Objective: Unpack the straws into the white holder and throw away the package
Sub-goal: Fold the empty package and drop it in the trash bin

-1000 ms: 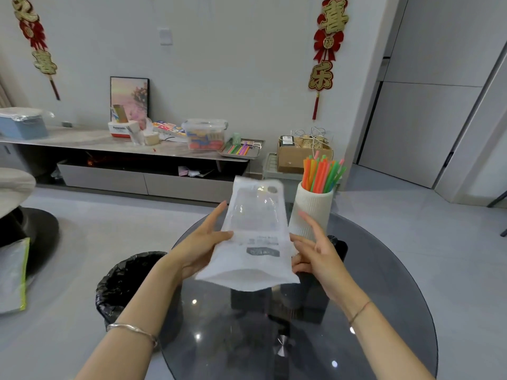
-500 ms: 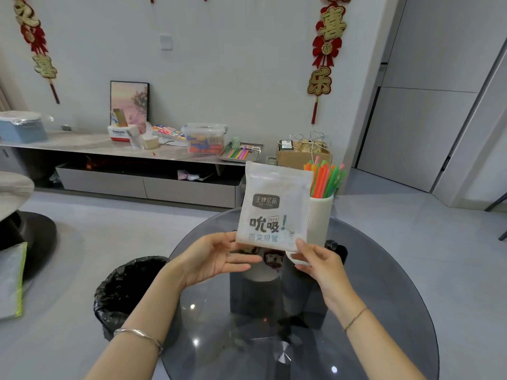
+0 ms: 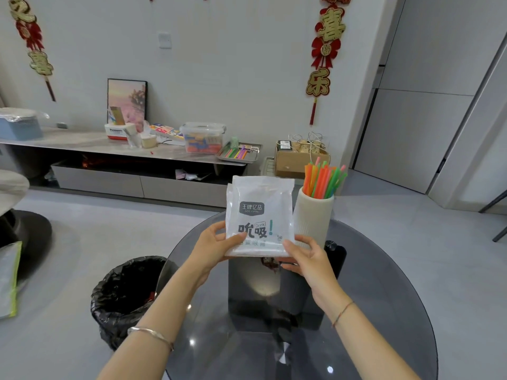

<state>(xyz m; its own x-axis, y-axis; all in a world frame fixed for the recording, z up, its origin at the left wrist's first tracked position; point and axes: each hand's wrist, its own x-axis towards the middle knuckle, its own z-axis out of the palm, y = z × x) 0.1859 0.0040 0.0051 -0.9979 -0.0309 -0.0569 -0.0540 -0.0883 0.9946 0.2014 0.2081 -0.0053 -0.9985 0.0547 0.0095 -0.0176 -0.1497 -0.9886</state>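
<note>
I hold a folded white plastic package [image 3: 260,212] with dark print upright above the round glass table [image 3: 384,311]. My left hand [image 3: 216,248] pinches its lower left edge and my right hand [image 3: 304,256] pinches its lower right corner. Just behind and right of the package stands the ribbed white holder [image 3: 315,218], filled with orange, green and pink straws [image 3: 323,179]. A bin lined with a black bag [image 3: 126,294] sits on the floor at the table's left edge.
A low cabinet [image 3: 115,149] along the far wall carries boxes, a clear tub and a metal tray of coloured straws [image 3: 241,154]. A cardboard box [image 3: 299,160] stands beyond the holder. A dark table base sits at far left.
The package has been folded in half and turned, so its printed side now faces me. Both hands shifted to its lower corners and hold it a little higher.
</note>
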